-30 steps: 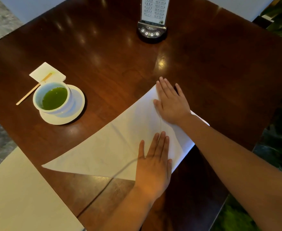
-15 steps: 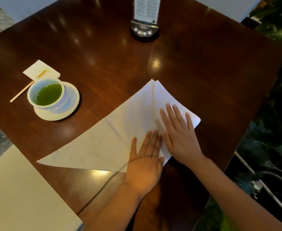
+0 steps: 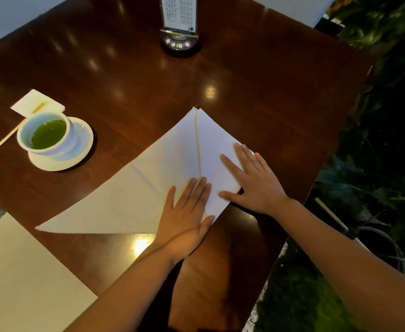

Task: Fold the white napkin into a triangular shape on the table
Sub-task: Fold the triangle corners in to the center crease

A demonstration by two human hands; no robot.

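The white napkin (image 3: pixel 148 188) lies flat on the dark wooden table (image 3: pixel 244 92), folded into a long triangle with its right corner turned in, so a seam runs from the top point down. My left hand (image 3: pixel 187 212) presses flat on the napkin's near edge, at the bottom of the seam. My right hand (image 3: pixel 251 180) lies flat, fingers spread, on the folded right flap near the table's right edge. Neither hand grips anything.
A white cup of green tea (image 3: pixel 45 134) on a saucer stands at the left, with a small paper packet (image 3: pixel 37 104) and a wooden stirrer (image 3: pixel 7 137) beside it. A menu stand (image 3: pixel 179 25) sits at the far edge. Plants (image 3: pixel 376 164) border the right side. A pale seat (image 3: pixel 24 283) lies near left.
My right hand slid from the top of the napkin down the folded flap to its right side. The left hand stayed pressed on the near edge.
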